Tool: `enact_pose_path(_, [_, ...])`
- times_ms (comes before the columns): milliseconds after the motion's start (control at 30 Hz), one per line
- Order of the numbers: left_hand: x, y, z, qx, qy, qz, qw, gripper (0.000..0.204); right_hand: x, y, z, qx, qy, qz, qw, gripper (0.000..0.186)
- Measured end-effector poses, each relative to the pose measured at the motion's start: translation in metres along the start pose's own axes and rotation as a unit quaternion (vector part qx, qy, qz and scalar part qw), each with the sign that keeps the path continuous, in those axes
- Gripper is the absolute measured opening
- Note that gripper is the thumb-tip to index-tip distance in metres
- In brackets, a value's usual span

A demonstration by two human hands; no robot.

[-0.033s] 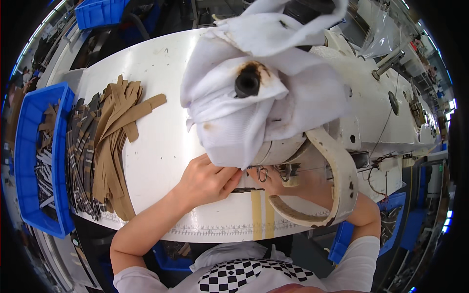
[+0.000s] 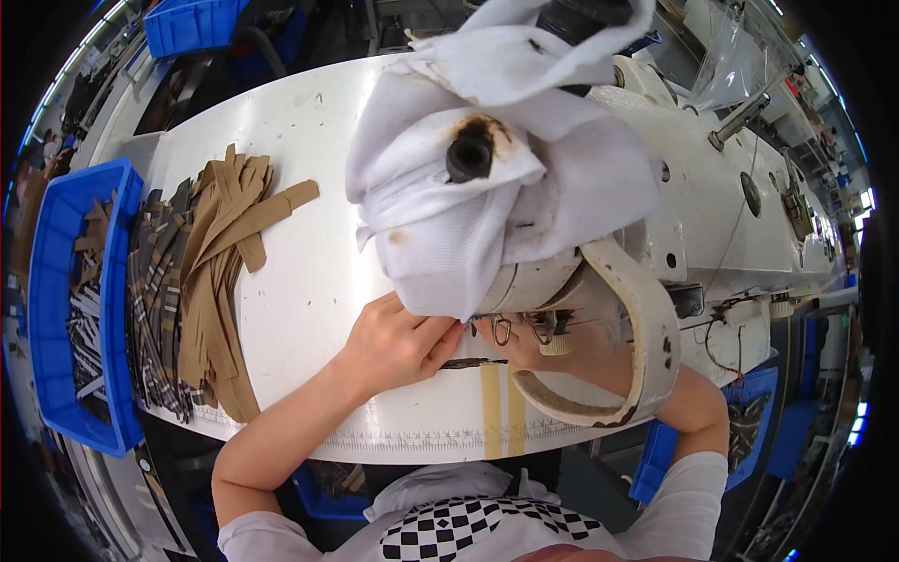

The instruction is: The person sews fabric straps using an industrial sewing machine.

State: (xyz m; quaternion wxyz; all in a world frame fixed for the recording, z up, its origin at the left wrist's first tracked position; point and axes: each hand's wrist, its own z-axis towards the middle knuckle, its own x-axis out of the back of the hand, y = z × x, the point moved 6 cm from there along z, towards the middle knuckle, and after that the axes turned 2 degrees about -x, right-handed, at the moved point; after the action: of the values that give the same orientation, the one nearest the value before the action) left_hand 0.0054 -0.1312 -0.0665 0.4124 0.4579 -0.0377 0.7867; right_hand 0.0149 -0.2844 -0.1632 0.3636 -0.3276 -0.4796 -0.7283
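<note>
My left hand (image 2: 403,342) rests on the white table just below the cloth-wrapped head of a sewing machine. Its fingers are curled together, and the tips disappear beneath the hanging white cloth (image 2: 440,253); whatever they pinch is hidden. Opposite it, my right hand (image 2: 534,348) reaches in from the right behind the machine's curved cream guard (image 2: 660,347) and metal thread hooks (image 2: 503,330). Its fingers are mostly covered by these parts. Between the hands a short dark strip (image 2: 473,362) lies on the tabletop, close to both but apart from the visible fingers.
Brown fabric strips (image 2: 215,290) and dark striped strips (image 2: 154,300) are piled at the table's left. Beside them stands a blue bin (image 2: 117,375) with more pieces. The machine's white arm (image 2: 721,215) fills the right. A printed ruler (image 2: 375,438) follows the near edge.
The machine head with its cloth and guard appears shifted very slightly left and up in the picture. Both hands and the dark strip look the same.
</note>
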Motion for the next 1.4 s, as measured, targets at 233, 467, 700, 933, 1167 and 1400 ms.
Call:
enact_pose_path(233, [-0.006, -0.008, -0.007, 0.008, -0.041, 0.016, 0.999, 0.02, 0.057, 0.051, 0.026, -0.345, 0.079, 0.318, 0.879, 0.01])
enact_pose_path(467, [-0.005, -0.005, -0.011, -0.045, -0.015, 0.027, 0.998, 0.027, 0.022, 0.067, -0.001, -0.507, 0.089, 0.724, 0.459, 0.014])
enact_pose_path(700, [0.0, -0.005, -0.012, -0.057, -0.021, 0.042, 0.997, 0.031, 0.06, 0.05, 0.036, -0.202, 0.07, 0.252, 0.944, 0.017])
enact_pose_path(933, [-0.005, -0.018, -0.008, 0.008, -0.047, 0.005, 0.999, 0.028, 0.039, 0.056, 0.023, -0.271, 0.038, 0.248, 0.929, 0.022])
enact_pose_path(1167, [0.001, -0.026, -0.005, 0.063, -0.039, -0.073, 0.995, 0.026, 0.056, 0.053, 0.027, -0.218, 0.017, 0.204, 0.954, 0.029])
enact_pose_path(1400, [0.004, -0.09, 0.034, 0.112, 0.152, 0.014, 0.982, 0.03, 0.079, 0.043, 0.005, -0.238, 0.098, 0.237, 0.937, 0.023])
